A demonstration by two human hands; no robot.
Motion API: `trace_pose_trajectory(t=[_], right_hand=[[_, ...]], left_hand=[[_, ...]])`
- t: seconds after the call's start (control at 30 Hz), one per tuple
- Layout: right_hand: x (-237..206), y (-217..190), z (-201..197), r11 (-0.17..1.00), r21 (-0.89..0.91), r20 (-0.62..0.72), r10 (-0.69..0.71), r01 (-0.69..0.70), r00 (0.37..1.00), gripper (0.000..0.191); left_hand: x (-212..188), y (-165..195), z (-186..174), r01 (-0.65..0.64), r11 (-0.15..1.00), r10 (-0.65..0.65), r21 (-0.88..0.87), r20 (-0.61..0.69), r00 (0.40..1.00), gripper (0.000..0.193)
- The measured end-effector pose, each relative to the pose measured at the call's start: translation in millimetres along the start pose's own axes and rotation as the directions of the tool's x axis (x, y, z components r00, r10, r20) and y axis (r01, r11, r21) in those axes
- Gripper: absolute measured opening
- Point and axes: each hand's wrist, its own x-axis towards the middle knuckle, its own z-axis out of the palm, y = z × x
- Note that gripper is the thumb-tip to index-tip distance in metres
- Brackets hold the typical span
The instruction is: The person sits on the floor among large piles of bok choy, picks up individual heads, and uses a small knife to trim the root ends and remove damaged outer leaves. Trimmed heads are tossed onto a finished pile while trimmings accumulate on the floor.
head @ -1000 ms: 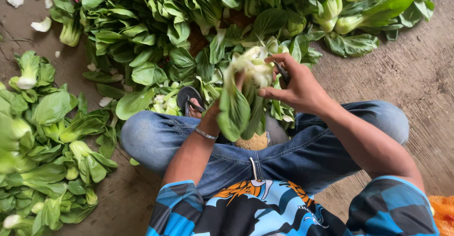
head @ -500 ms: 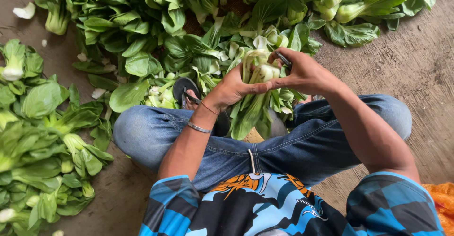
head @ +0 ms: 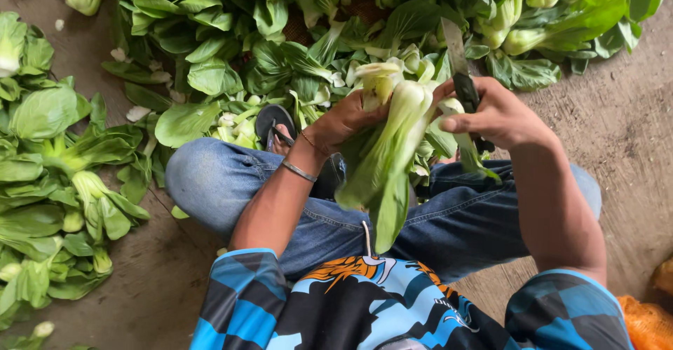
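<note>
Green bok choy (head: 392, 160) hangs leaves-down over our crossed legs, its pale stem end gripped in our left hand (head: 343, 122), wrist bent inward. Our right hand (head: 501, 115) is closed around a knife (head: 459, 76), blade pointing toward the heaped bok choy pile (head: 231, 20).

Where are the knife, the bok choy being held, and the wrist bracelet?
knife (head: 457, 66), head view, on the blade.
bok choy (head: 399, 136), head view, on its pale stalk.
bracelet (head: 300, 172), head view, on the band across the wrist.
</note>
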Motion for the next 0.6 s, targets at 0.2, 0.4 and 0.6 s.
trace_pose_trajectory(t=[0.2,0.4,0.6], right_hand=[[0,-10,10,0.97,-0.243,-0.124,-0.037,0.006,0.992,0.061],[16,-5,25,0.863,-0.493,-0.203,0.011,-0.112,0.979,0.044],[47,-6,36,0.772,-0.623,-0.303,-0.086,-0.129,0.949,0.063]], left_hand=[[10,-23,-13,-0.077,0.994,0.077,-0.076,-0.005,0.997,0.044],[28,-51,-36,-0.177,0.96,0.2,0.218,-0.087,0.976,0.049],[51,-71,-56,0.178,0.883,0.124,0.434,-0.583,0.803,0.091]])
